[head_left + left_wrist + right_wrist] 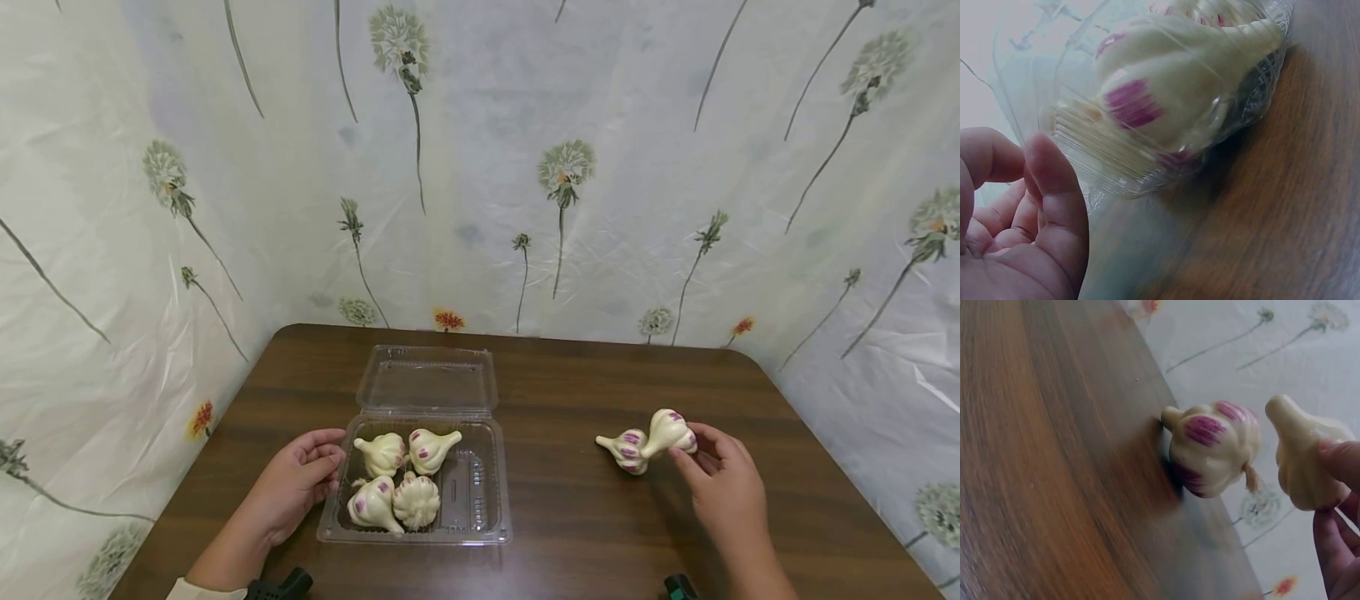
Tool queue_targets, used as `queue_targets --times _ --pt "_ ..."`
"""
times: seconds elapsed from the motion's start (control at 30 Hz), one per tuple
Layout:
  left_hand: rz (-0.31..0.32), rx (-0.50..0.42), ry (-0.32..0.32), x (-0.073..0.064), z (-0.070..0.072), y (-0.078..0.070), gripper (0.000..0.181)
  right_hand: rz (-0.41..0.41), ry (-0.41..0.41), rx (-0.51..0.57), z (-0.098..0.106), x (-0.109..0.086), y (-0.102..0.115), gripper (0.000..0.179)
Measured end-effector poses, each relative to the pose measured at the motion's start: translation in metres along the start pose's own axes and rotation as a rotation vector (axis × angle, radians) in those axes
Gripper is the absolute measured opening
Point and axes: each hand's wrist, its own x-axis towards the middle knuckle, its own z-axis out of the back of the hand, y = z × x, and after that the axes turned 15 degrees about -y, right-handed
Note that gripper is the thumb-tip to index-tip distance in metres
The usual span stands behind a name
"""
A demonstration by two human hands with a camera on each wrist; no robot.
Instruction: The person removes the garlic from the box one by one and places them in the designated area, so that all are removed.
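My right hand (723,479) pinches a garlic bulb (669,432) between thumb and fingers, raised a little over the table. Just left of it, a second garlic bulb (628,451) with purple patches lies on the wood; the right wrist view shows a gap between this bulb (1213,450) and the held one (1310,453). A clear plastic clamshell box (491,479) stands with its lid (427,379) folded back, several garlic bulbs (393,479) in its left part. With thumb and forefinger, my left hand (300,479) pinches the box's left rim.
The dark wooden table (555,517) ends at a wall covering (480,167) printed with dandelions, which also runs down both sides. Dark bands sit at both wrists.
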Motion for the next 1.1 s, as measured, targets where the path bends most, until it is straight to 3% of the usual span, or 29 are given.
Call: queue_targets --times 0.4,1.1 --pt "0.005 -0.011 -0.012 -0.001 0.0 -0.002 0.047 -0.043 -0.004 -0.032 0.001 0.005 -0.013 0.046" --pt "0.005 0.001 -0.018 -0.001 -0.002 -0.001 0.048 -0.202 0.148 -0.13 0.006 0.009 -0.029 0.062"
